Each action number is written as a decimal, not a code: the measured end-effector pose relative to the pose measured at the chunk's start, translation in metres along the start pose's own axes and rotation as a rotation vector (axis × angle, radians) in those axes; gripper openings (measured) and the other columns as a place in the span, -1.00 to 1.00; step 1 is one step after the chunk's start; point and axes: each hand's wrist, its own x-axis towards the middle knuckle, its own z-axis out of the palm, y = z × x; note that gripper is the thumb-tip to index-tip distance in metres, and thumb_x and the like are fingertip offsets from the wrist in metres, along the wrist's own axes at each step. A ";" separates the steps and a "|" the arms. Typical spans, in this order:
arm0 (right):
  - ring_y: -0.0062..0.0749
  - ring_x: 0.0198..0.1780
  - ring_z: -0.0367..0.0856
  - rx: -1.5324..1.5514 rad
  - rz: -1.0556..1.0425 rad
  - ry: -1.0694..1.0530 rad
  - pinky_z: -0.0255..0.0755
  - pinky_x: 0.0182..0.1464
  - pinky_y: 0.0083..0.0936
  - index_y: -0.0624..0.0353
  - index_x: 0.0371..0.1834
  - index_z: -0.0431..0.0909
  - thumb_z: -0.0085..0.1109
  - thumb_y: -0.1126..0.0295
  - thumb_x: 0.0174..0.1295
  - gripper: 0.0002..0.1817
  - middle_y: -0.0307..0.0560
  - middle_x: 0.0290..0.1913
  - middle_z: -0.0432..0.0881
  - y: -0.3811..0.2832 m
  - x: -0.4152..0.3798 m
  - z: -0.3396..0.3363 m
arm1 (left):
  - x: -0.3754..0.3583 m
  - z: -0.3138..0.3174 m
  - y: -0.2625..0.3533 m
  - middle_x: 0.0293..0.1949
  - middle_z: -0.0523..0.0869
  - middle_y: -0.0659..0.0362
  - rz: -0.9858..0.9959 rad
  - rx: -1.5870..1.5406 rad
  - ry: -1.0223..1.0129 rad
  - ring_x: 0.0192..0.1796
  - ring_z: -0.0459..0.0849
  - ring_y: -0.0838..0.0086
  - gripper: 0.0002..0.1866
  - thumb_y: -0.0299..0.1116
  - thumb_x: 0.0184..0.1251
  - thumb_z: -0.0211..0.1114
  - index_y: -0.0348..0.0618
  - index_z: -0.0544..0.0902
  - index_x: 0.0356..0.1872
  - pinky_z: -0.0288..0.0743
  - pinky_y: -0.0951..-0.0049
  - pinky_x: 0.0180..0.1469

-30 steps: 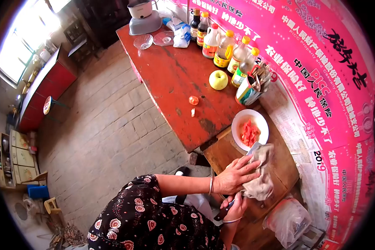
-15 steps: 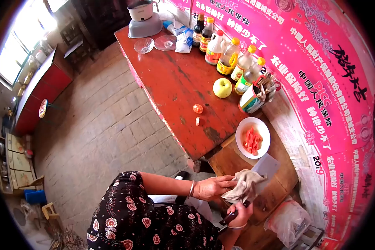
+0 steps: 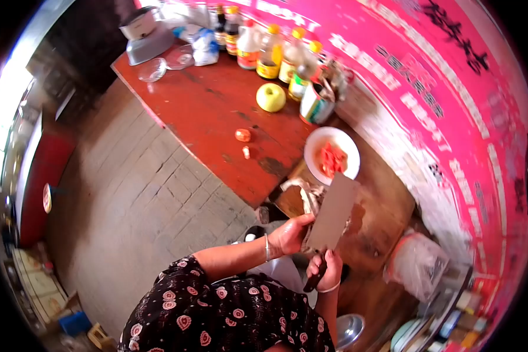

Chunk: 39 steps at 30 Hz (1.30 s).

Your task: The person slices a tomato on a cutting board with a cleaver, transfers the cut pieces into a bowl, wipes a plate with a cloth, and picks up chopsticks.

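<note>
My right hand (image 3: 330, 271) grips the dark handle of a cleaver (image 3: 334, 214), whose broad flat blade points up and away from me. At the blade's left edge is my left hand (image 3: 293, 234), its fingers curled against a pale cloth (image 3: 310, 195). Part of that cloth hangs out beyond the fingers, and the rest is hidden behind the blade. Just past the blade tip stands a white bowl (image 3: 315, 141) holding cut red pieces (image 3: 332, 159), probably tomato. Below the cleaver lies a wet wooden board (image 3: 387, 205).
A red table (image 3: 199, 111) carries a yellow-green apple (image 3: 270, 97), a small red tomato piece (image 3: 243, 135), several sauce bottles (image 3: 270, 56) and a can of utensils (image 3: 317, 104). A plastic bag (image 3: 419, 264) sits at the right. Near my right arm is a metal bowl (image 3: 349, 330).
The view has shifted, so the table sits further left. The cleaver blade has turned its broad face toward me, and the cloth has gone from its near side to mostly behind it.
</note>
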 end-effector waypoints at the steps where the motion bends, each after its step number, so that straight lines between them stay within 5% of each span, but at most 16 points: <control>1: -0.53 -0.63 0.38 -0.026 -0.048 0.030 0.32 -0.64 -0.53 -0.02 -0.25 0.38 0.01 0.11 0.30 -0.79 -0.30 -0.54 0.37 -0.001 -0.002 -0.001 | -0.003 -0.004 -0.008 0.18 0.49 0.00 -0.020 -0.011 0.000 0.17 0.49 0.19 -0.42 -0.04 0.33 0.04 -0.25 0.35 0.23 0.27 0.19 0.28; 3: -0.54 -0.64 0.37 -0.020 -0.115 0.143 0.33 -0.65 -0.52 -0.03 -0.28 0.37 0.01 0.09 0.30 -0.78 -0.30 -0.55 0.36 -0.011 -0.002 -0.021 | -0.005 -0.007 -0.020 0.20 0.47 0.00 -0.105 0.020 -0.186 0.21 0.47 0.19 -0.40 -0.05 0.33 0.05 -0.27 0.31 0.26 0.24 0.20 0.32; 5: -0.50 -0.66 0.37 -0.022 -0.194 0.204 0.34 -0.67 -0.48 0.01 -0.30 0.33 0.05 0.15 0.29 -0.79 -0.26 -0.55 0.35 -0.019 0.001 -0.046 | -0.010 0.004 -0.028 0.20 0.46 -0.04 -0.047 0.101 0.022 0.24 0.44 0.20 -0.42 -0.14 0.33 0.06 -0.34 0.29 0.26 0.23 0.22 0.34; 6: -0.51 -0.67 0.37 -0.056 -0.246 0.229 0.36 -0.69 -0.49 0.05 -0.32 0.31 0.04 0.16 0.31 -0.77 -0.25 -0.56 0.35 -0.020 0.006 -0.063 | -0.010 0.010 -0.031 0.20 0.46 -0.04 -0.056 0.112 -0.040 0.23 0.45 0.22 -0.45 -0.19 0.34 0.04 -0.35 0.30 0.25 0.25 0.23 0.33; 11: -0.53 -0.68 0.39 -0.732 -0.434 0.665 0.36 -0.66 -0.49 0.15 -0.28 0.32 0.00 0.23 0.33 -0.78 -0.17 -0.53 0.43 -0.030 0.013 -0.133 | 0.044 0.033 -0.029 0.09 0.55 0.05 -0.011 0.376 -0.008 0.13 0.54 0.38 -0.65 -0.34 0.39 0.01 -0.35 0.43 0.09 0.38 0.37 0.22; 13: -0.21 -0.35 0.56 -1.159 -0.523 0.838 0.46 -0.29 -0.33 0.30 -0.03 0.34 0.01 0.32 0.30 -0.70 0.07 -0.26 0.54 -0.031 0.019 -0.148 | 0.087 0.031 -0.029 0.03 0.58 0.03 0.082 0.444 -0.047 0.07 0.56 0.40 -0.61 -0.27 0.36 0.08 -0.32 0.43 0.10 0.41 0.37 0.16; 15: -0.04 -0.12 0.56 -1.513 -0.710 0.923 0.42 -0.05 -0.27 0.37 0.08 0.31 0.02 0.36 0.27 -0.61 0.19 -0.10 0.53 -0.032 0.027 -0.155 | 0.092 0.061 -0.010 0.01 0.58 -0.04 0.095 1.386 0.221 0.05 0.58 0.26 -0.52 -0.21 0.26 0.16 -0.27 0.41 0.13 0.41 0.27 0.13; 16: 0.11 0.08 0.42 -1.420 -0.666 0.919 0.30 0.12 -0.19 0.38 0.09 0.32 0.10 0.44 0.18 -0.58 0.29 0.02 0.46 -0.033 0.031 -0.155 | 0.092 0.057 -0.013 0.00 0.58 -0.07 0.169 1.577 0.329 0.05 0.57 0.19 -0.49 -0.20 0.21 0.18 -0.27 0.41 0.14 0.41 0.25 0.12; 18: 0.11 0.05 0.44 -1.539 -0.652 0.946 0.31 0.10 -0.17 0.36 0.09 0.33 0.15 0.49 0.12 -0.55 0.27 0.02 0.47 -0.034 0.043 -0.162 | 0.090 0.037 -0.025 -0.02 0.57 -0.13 0.329 1.949 0.580 0.03 0.55 0.06 -0.42 -0.18 0.12 0.22 -0.25 0.39 0.15 0.40 0.19 0.12; 19: 0.11 0.04 0.45 -1.593 -0.655 0.959 0.32 0.09 -0.16 0.36 0.08 0.34 0.18 0.51 0.09 -0.54 0.26 0.01 0.47 -0.033 0.051 -0.164 | 0.083 0.020 -0.025 -0.04 0.57 -0.17 0.537 1.848 0.507 0.01 0.52 -0.06 -0.41 -0.21 0.06 0.23 -0.30 0.39 0.13 0.39 0.17 0.11; 23: 0.10 -0.01 0.47 -1.635 -0.606 0.872 0.31 0.06 -0.09 0.31 0.07 0.38 0.31 0.57 -0.12 -0.42 0.24 -0.03 0.52 -0.039 0.076 -0.182 | 0.037 -0.035 -0.016 -0.35 0.63 -0.15 0.573 1.967 0.587 -0.23 0.61 -0.05 -0.64 -0.25 0.07 0.23 -0.37 0.53 -0.23 0.50 0.12 -0.20; 31: 0.03 0.09 0.40 -1.674 -0.775 1.133 0.27 0.11 -0.11 0.28 0.01 0.43 0.29 0.55 -0.15 -0.46 0.12 0.00 0.50 -0.040 0.085 -0.169 | -0.070 -0.063 0.018 -0.27 0.68 -0.13 0.547 1.598 0.846 -0.19 0.67 0.09 -0.65 -0.25 0.08 0.26 -0.31 0.62 -0.19 0.53 0.24 -0.14; 37: 0.02 0.06 0.42 -1.691 -0.879 0.900 0.29 0.12 -0.14 0.25 0.03 0.46 0.13 0.49 0.02 -0.58 0.15 -0.02 0.52 0.009 0.085 -0.035 | -0.156 -0.086 0.077 -0.27 0.70 -0.07 0.613 1.489 0.869 -0.27 0.71 0.30 -0.66 -0.30 0.14 0.26 -0.31 0.62 -0.11 0.56 0.38 -0.20; 39: -0.02 -0.07 0.45 -1.428 -1.043 0.704 0.31 0.05 -0.17 0.24 -0.03 0.48 0.10 0.45 0.03 -0.64 0.10 -0.14 0.54 0.046 0.114 -0.008 | -0.186 -0.103 0.099 -0.27 0.71 -0.05 0.638 1.435 0.897 -0.26 0.70 0.35 -0.66 -0.30 0.15 0.26 -0.30 0.62 -0.10 0.56 0.39 -0.19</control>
